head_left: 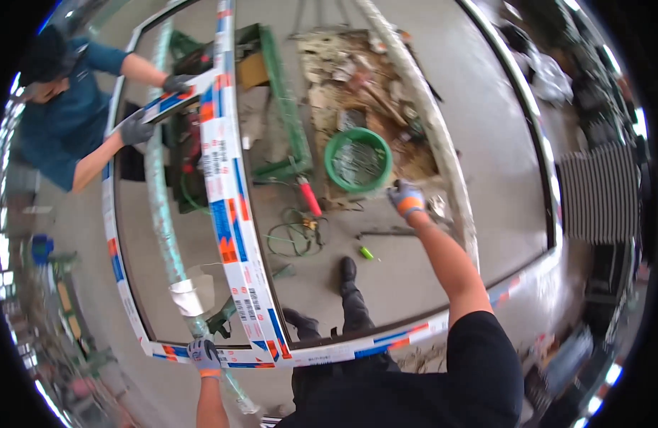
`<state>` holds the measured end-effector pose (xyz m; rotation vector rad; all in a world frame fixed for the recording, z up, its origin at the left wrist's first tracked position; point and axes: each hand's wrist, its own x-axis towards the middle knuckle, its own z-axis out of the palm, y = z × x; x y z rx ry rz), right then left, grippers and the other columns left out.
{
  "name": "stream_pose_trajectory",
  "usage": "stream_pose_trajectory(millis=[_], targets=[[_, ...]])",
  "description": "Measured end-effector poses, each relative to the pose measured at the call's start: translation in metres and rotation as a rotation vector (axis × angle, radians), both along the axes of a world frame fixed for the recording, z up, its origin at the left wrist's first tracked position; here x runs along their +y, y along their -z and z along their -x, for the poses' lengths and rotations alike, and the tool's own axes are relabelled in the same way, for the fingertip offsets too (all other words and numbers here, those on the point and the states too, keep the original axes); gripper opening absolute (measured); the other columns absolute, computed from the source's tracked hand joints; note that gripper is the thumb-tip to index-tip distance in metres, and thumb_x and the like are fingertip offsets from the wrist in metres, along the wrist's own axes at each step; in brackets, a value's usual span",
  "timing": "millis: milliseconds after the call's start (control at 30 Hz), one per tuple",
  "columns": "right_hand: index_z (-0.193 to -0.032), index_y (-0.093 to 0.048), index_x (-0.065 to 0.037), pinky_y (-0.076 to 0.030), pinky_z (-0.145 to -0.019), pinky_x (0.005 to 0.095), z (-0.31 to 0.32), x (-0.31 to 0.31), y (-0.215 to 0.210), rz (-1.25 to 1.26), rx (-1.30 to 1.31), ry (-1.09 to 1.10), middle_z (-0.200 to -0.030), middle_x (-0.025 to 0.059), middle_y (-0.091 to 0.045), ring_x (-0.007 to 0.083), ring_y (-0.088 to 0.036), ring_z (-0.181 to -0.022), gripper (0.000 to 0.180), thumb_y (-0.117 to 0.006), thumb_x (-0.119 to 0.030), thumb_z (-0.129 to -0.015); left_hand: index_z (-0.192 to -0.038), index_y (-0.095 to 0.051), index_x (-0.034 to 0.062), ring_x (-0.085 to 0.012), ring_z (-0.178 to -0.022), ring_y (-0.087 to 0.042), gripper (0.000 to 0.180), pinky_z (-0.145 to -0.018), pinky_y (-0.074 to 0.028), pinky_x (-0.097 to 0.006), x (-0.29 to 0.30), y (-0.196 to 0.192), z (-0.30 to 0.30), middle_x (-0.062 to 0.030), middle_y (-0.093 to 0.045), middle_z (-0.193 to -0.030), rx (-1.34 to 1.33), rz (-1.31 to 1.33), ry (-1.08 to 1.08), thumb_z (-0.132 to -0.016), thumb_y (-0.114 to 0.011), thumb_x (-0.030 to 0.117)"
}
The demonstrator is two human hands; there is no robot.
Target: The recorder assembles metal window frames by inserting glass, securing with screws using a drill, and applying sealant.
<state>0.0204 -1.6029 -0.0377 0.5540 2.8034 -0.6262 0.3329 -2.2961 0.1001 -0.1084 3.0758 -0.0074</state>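
Black right sleeve (484,353) hides part of taped window frame's (216,164) lower rail (389,343). Left hand (204,354), gloved, at rail's left end; right hand (406,197), gloved, near green bucket (331,162) of small hardware (359,162); finger closure on both unclear. Co-worker's hands (136,129) on taped bar (173,101). Wrapped pole (430,121), green-sided crate (293,128) crowd space below; surroundings blurred.

Across the middle: one rectangular frame (223,178), two long poles (163,207), one round green basin (330,158), one red handle (310,197). Two co-worker hands (135,130) at upper left, one left hand (203,354) at lower left and one right hand (407,198) right of centre make four.
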Motion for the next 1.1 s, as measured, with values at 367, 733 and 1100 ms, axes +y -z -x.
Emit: stream_pose_trajectory(millis=[367, 733, 1100], targets=[[-0.136, -0.047, -0.003, -0.043, -0.102, 0.0472, 0.242, 0.091, 0.086, -0.441, 0.109, 0.003, -0.131, 0.0216, -0.055, 0.0370, -0.052, -0.123, 0.067, -0.067, -0.036, -0.082, -0.092, -0.062, 0.0028, -0.0389, -0.098, -0.052, 0.023, -0.096, -0.036, -0.050, 0.029, -0.022, 0.031, -0.0178, -0.058, -0.094, -0.273, 0.109, -0.023, -0.074, -0.057, 0.017], [-0.105, -0.062, -0.007, -0.050, -0.088, 0.0464, 0.307, 0.091, 0.103, -0.647, 0.106, -0.129, -0.111, 0.0148, -0.065, 0.0362, -0.061, -0.107, 0.023, -0.056, -0.020, -0.088, -0.095, -0.061, 0.0074, -0.0328, -0.108, -0.050, 0.033, -0.105, -0.031, -0.048, 0.010, -0.017, 0.026, -0.0131, -0.059, -0.106, -0.520, 0.192, 0.012, -0.068, -0.060, 0.026], [-0.092, -0.067, 0.006, -0.048, -0.063, 0.0416, 0.240, 0.026, 0.029, 0.394, 0.370, 0.237, -0.073, 0.0171, -0.067, 0.0269, -0.065, -0.068, 0.042, -0.080, -0.031, -0.076, -0.100, -0.068, 0.0057, -0.0389, -0.119, -0.050, 0.037, -0.110, -0.025, -0.063, -0.025, 0.034, -0.046, -0.0199, -0.059, -0.120, -0.188, 0.202, 0.142, -0.077, -0.057, 0.033]])
